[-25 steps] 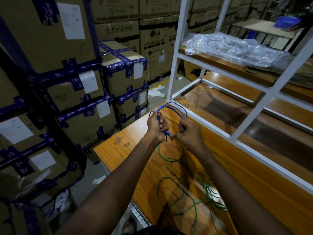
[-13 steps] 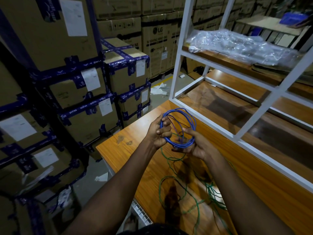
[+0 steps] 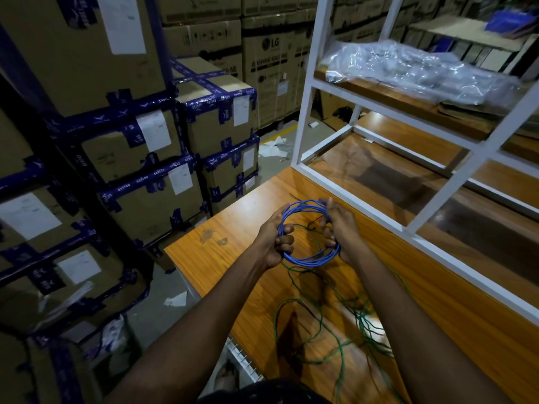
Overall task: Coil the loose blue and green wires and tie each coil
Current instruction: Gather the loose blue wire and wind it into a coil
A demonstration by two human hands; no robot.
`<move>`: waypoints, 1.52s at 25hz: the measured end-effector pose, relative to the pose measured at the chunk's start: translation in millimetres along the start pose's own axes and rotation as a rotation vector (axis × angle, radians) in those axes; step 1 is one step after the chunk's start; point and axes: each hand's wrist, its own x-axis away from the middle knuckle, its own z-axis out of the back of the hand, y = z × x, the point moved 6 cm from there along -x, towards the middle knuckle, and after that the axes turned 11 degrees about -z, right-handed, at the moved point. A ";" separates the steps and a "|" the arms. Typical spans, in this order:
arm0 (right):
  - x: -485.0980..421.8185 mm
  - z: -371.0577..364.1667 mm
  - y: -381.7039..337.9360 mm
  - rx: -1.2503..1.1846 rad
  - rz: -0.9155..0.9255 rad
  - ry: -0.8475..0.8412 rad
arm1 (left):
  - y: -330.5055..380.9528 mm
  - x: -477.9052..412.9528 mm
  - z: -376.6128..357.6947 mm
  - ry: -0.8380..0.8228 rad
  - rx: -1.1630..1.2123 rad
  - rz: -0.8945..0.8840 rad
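Observation:
A round coil of blue wire hangs between my two hands just above the wooden table. My left hand grips the coil's left side with curled fingers. My right hand holds the right side, fingers wrapped round the strands and thumb up at the coil's top. Loose green wire lies tangled on the table below and nearer to me, spreading to the right.
A white metal shelf frame stands on the table just behind my hands, with a clear plastic bag on its upper shelf. Stacked cardboard boxes with blue tape fill the left. Paper scraps lie on the floor.
The blue coil has opened from a narrow bunch pinched at one spot into a wide round loop. My hands have moved apart to its two sides.

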 end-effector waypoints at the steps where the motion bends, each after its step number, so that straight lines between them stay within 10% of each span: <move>1: 1.2 -0.2 -1.2 0.036 0.022 0.023 | 1.7 0.2 0.0 -0.006 -0.005 -0.016; 24: -21.8 -44.4 1.3 0.602 0.094 0.085 | 23.0 -21.1 34.7 0.146 -0.207 0.038; 30: -47.3 -50.9 4.7 0.320 -0.080 -0.034 | 26.4 -44.3 46.1 0.090 -0.076 0.135; 38: -79.0 -38.2 7.9 -0.125 -0.100 0.259 | 41.5 -66.7 56.5 -0.054 -0.010 0.143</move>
